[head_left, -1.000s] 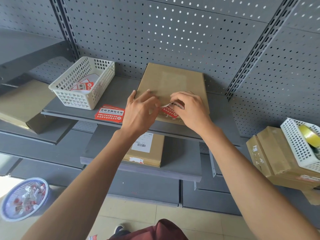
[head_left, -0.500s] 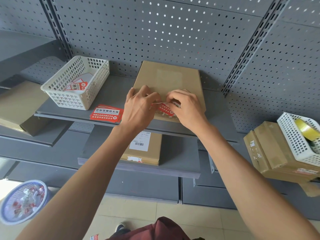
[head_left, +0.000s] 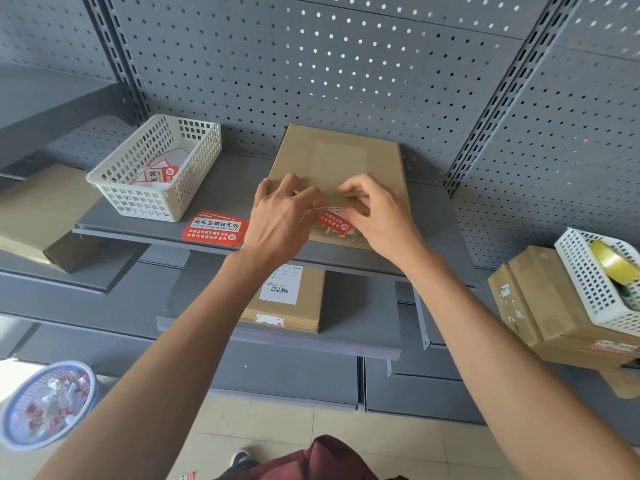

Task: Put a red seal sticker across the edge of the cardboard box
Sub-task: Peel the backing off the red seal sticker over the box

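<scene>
pinching one red seal sticker (head_left: 334, 221) over one cardboard box (head_left: 337, 168).

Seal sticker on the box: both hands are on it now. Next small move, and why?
Probably lower the red seal sticker onto the cardboard box at its near edge and press it flat. The left hand pinches its left end and the right hand its right end, and the left end looks lifted off the cardboard, so it does not seem fully stuck down.
</scene>
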### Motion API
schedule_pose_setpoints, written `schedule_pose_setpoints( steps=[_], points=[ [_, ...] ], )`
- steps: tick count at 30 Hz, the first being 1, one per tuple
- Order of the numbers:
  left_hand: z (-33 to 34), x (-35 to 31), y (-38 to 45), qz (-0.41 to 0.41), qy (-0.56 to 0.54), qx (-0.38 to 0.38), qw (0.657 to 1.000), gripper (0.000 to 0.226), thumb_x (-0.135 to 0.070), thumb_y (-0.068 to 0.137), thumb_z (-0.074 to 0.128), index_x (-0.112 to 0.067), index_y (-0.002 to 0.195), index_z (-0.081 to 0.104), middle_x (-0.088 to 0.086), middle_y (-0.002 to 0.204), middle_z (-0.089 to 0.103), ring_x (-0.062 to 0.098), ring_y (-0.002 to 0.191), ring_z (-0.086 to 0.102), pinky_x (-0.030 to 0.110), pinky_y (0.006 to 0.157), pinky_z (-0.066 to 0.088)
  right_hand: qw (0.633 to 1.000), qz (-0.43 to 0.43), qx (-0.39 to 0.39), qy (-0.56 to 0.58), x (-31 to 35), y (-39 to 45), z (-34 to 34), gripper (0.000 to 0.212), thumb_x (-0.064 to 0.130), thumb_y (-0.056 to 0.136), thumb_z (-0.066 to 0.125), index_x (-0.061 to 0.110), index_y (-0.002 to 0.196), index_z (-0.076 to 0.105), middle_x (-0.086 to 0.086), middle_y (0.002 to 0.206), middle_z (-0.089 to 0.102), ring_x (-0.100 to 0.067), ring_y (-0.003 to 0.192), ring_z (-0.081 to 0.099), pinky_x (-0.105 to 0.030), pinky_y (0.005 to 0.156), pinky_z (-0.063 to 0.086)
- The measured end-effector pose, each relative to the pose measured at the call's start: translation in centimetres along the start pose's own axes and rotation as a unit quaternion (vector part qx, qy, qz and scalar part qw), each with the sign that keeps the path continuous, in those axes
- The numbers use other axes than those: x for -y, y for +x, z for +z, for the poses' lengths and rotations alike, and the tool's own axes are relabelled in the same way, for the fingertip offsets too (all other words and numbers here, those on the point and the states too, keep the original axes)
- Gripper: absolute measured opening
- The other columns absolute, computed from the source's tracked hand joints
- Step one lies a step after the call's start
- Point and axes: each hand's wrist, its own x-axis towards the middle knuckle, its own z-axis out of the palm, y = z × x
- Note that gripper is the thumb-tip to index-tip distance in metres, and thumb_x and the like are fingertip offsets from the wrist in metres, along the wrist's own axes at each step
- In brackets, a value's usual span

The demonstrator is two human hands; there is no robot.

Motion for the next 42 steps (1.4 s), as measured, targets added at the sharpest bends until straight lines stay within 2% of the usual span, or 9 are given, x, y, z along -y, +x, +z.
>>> schedule_pose_setpoints(
  steps=[5,7,16,21,26,29,32,35,42],
  points=[
    [0.0,0.1,0.0,-0.003,-0.007,0.006,1.0,0.012,-0.02,0.088,0.071,-0.018,0.099,0.067,0.01,0.104,0.058,0.033,0.088,0.063,0.056,0.101,0.041,0.997,-0.045,-0.026,-0.048,0.1,-0.1,0.3,0.009,0.006,0.085,0.076,0.008,0.088,0.069,-0.001,0.117,0.073,-0.016,0.102,0.067,-0.006,0.086,0.04],
    [-0.1,0.1,0.0,-0.005,-0.012,0.015,1.0,0.011,-0.021,0.09,0.071,-0.018,0.099,0.067,0.01,0.104,0.057,0.032,0.089,0.063,0.057,0.103,0.04,0.998,-0.04,-0.028,-0.043,0.1,-0.3,0.4,0.008,0.005,0.085,0.076,0.008,0.084,0.068,-0.002,0.117,0.072,-0.014,0.099,0.066,-0.002,0.083,0.037],
    [-0.5,0.1,0.0,-0.001,-0.019,0.034,0.999,0.009,-0.025,0.092,0.071,-0.02,0.098,0.067,0.008,0.107,0.055,0.03,0.094,0.062,0.055,0.107,0.036,0.998,-0.051,-0.021,-0.026,0.0,-0.6,0.4,0.008,0.004,0.086,0.074,0.008,0.085,0.067,-0.002,0.121,0.07,-0.015,0.105,0.066,-0.012,0.089,0.044],
    [-0.5,0.2,0.0,0.001,-0.024,0.033,0.999,0.01,-0.024,0.091,0.071,-0.019,0.099,0.066,0.008,0.108,0.055,0.031,0.095,0.061,0.055,0.107,0.037,1.0,-0.026,-0.017,-0.002,0.5,-0.5,1.1,0.031,0.021,0.084,0.079,0.015,0.11,0.063,0.002,0.132,0.064,-0.013,0.119,0.057,-0.025,0.093,0.048],
    [-0.5,0.4,-0.1,0.009,-0.035,0.033,0.999,0.01,-0.023,0.09,0.07,-0.021,0.099,0.066,0.008,0.106,0.055,0.03,0.095,0.062,0.055,0.105,0.038,0.999,-0.029,-0.022,-0.036,0.8,-0.5,2.5,0.009,0.015,0.086,0.077,0.009,0.091,0.072,-0.006,0.129,0.065,-0.024,0.12,0.056,-0.027,0.1,0.04],
    [-0.6,0.5,-0.2,0.015,-0.044,0.027,0.999,0.019,-0.019,0.087,0.073,-0.019,0.103,0.065,0.006,0.108,0.059,0.03,0.101,0.061,0.053,0.104,0.039,0.999,-0.012,-0.039,-0.032,1.0,-0.5,2.8,0.009,0.017,0.087,0.077,0.009,0.085,0.073,-0.006,0.122,0.069,-0.023,0.115,0.058,-0.021,0.093,0.038],
    [-0.8,0.5,-0.2,0.003,-0.057,0.023,0.998,0.028,-0.016,0.081,0.079,-0.016,0.104,0.062,0.003,0.107,0.064,0.029,0.1,0.062,0.047,0.1,0.043,0.999,-0.005,-0.037,-0.01,1.1,-0.5,2.7,0.007,0.016,0.085,0.078,0.011,0.083,0.074,-0.003,0.12,0.069,-0.022,0.114,0.059,-0.027,0.096,0.042],
    [-0.6,0.8,-0.3,0.004,-0.043,0.025,0.999,0.021,-0.019,0.08,0.081,-0.016,0.097,0.069,0.006,0.105,0.063,0.032,0.105,0.063,0.047,0.1,0.043,0.999,0.0,-0.038,0.007,1.0,-0.6,2.7,0.005,0.015,0.083,0.079,0.013,0.082,0.074,-0.002,0.118,0.07,-0.021,0.114,0.06,-0.034,0.098,0.046],
    [-0.6,0.6,-0.4,-0.006,-0.043,0.024,0.999,0.013,-0.014,0.078,0.084,-0.016,0.088,0.077,0.008,0.104,0.063,0.031,0.106,0.062,0.047,0.101,0.042,1.0,0.003,-0.031,0.003,0.9,-0.6,2.6,0.005,0.014,0.083,0.08,0.014,0.082,0.075,0.0,0.119,0.07,-0.02,0.113,0.06,-0.031,0.097,0.045]
  ],
)
